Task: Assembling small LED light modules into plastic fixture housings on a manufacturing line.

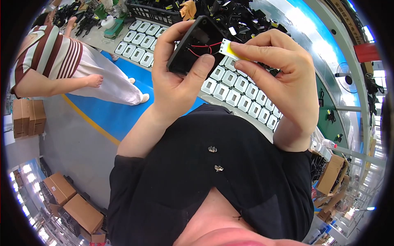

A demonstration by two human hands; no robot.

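- A workshop is seen from above, with a grey floor crossed by a blue strip edged in yellow
- A worktop runs from the top left toward the right edge, and rows of small white frames are laid along its near edge
- At the far edge of the worktop a black crate filled with dark parts is set
- A black housing is held up above the worktop, clamped in the left hand, with the thumb pressed on its near rim and the fingers curled behind it
- Red and black wires are seen inside the open housing
- A small yellow and white chip is pinched between thumb and forefinger of the right hand, just at the right rim of the housing, with the red wire running to it
- A black shirt with two small metal clasps fills the lower middle
- Another person in a striped top and white trousers is seen at the upper left, standing on the floor
- Brown boxes are stacked at the lower left, and more at the lower right
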